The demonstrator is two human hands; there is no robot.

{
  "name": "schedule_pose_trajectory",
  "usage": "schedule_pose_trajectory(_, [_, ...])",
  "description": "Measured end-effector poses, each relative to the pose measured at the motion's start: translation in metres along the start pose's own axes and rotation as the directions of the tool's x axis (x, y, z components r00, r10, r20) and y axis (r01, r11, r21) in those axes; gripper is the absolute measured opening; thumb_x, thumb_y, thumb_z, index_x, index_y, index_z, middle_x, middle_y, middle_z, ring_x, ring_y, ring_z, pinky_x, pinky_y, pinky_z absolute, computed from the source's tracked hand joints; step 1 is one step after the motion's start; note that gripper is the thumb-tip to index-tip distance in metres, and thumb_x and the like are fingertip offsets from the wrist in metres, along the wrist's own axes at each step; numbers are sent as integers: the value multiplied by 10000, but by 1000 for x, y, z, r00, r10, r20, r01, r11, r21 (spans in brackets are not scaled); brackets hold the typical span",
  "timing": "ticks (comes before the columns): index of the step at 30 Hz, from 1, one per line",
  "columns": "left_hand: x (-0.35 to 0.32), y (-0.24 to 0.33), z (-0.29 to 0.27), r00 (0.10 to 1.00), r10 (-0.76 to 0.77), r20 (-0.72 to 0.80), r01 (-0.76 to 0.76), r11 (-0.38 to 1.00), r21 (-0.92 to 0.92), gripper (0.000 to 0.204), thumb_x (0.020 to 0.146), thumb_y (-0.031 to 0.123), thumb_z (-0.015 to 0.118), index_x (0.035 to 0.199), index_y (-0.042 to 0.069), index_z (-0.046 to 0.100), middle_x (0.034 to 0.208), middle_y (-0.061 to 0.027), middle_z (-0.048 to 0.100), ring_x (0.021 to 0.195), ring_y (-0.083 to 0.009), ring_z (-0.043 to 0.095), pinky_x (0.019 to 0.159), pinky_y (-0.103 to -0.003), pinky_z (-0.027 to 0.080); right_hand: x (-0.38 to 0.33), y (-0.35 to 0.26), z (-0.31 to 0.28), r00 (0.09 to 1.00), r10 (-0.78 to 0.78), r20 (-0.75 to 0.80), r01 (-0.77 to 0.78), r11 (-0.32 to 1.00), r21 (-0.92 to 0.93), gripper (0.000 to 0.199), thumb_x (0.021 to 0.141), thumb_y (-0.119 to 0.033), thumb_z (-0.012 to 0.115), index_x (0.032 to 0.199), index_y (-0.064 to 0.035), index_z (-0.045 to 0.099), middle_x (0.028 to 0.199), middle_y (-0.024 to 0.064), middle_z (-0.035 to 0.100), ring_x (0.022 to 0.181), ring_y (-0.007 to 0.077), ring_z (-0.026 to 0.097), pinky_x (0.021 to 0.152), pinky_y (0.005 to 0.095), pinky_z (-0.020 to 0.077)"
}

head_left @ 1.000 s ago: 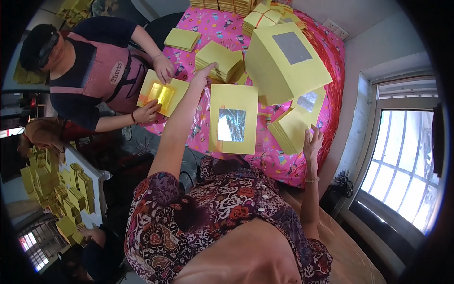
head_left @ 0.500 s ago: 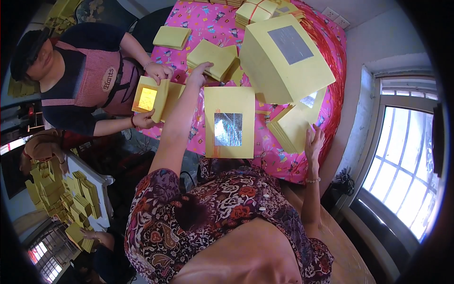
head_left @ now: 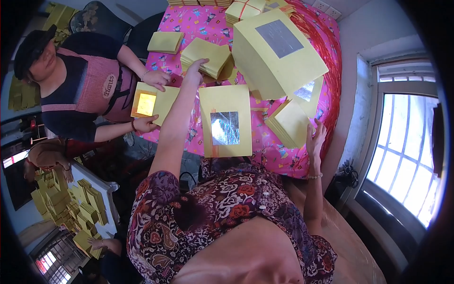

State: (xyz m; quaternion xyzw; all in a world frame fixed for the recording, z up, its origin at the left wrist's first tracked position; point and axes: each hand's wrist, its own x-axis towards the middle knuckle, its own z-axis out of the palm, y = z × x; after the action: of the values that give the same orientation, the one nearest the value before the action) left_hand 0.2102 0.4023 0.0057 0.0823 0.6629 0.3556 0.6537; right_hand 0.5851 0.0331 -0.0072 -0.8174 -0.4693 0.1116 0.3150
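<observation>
My left hand [head_left: 194, 72] reaches out to a stack of yellow paper sheets [head_left: 208, 53], its fingers stretched against the near left side. My right hand [head_left: 316, 137] is at the right, fingers apart, beside a smaller yellow stack [head_left: 291, 124]; whether it touches the stack's edge I cannot tell. Between my arms a large yellow sheet with a silver foil square [head_left: 226, 98] lies flat at the table's front edge. Behind the small stack stands a tall pile of similar sheets [head_left: 288, 66], a foil square on top.
At the left a co-worker in a checked apron [head_left: 90, 90] handles a yellow sheet with a gold square [head_left: 163, 103]. Tied yellow bundles [head_left: 243, 9] and red strands [head_left: 326, 42] lie on the pink patterned tablecloth [head_left: 163, 59]. Another table with yellow stacks [head_left: 71, 201] stands lower left.
The co-worker's sheet, folded up before, now lies flatter and open. My left hand stays at the stack. My right fingers have spread slightly. The whole view has shifted a little.
</observation>
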Motion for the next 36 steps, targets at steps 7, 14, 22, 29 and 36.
schedule_pose_trajectory(7, [-78, -6, -20, 955, 289, 61, -285, 957, -56, 564, 660, 90, 833, 1168, 48, 593, 1073, -80, 639, 1026, -235, 612, 906, -354, 483, -34, 13, -31, 1000, -4, -10, 5, 998, 66, 369, 932, -201, 635, 1249, -21, 577, 1175, 198, 592, 1124, 364, 531, 959, 465, 431])
schedule_pose_trajectory(14, [-253, -65, -29, 757, 605, 247, -517, 785, -341, 681, 741, -37, 731, 1356, 20, 445, 1234, -95, 566, 1169, -256, 561, 1011, -377, 461, -45, -12, -81, 988, -112, -104, 139, 940, 312, 292, 925, -65, 627, 1207, 2, 586, 1147, 171, 602, 1111, 324, 571, 956, 399, 451])
schedule_pose_trajectory(22, [-349, -184, 35, 526, 778, 343, -829, 560, 2, 875, 729, 23, 800, 1426, -20, 272, 1277, -145, 511, 1095, -225, 583, 950, -351, 494, -49, -124, -140, 881, -403, -250, 474, 739, 480, 264, 852, -12, 670, 1114, 4, 639, 1074, 151, 647, 1000, 311, 625, 876, 366, 496])
schedule_pose_trajectory(29, [-332, -263, 80, 398, 807, 437, -917, 346, 196, 836, 630, 219, 828, 1278, -15, 355, 1140, -210, 445, 1088, -387, 460, 917, -510, 393, -66, -136, -127, 917, -387, -95, 386, 799, 461, 829, 789, -270, 792, 1412, 57, 355, 1292, 246, 435, 1225, 383, 441, 1030, 460, 391])
schedule_pose_trajectory(36, [-313, -313, 96, 354, 764, 540, -873, 62, 484, 892, 651, 343, 836, 1303, 4, 331, 1161, -236, 463, 1031, -396, 440, 842, -516, 381, -65, -95, -92, 993, -116, 2, 94, 816, 571, 819, 767, -290, 838, 1324, 85, 370, 1213, 210, 451, 1179, 327, 442, 983, 427, 406])
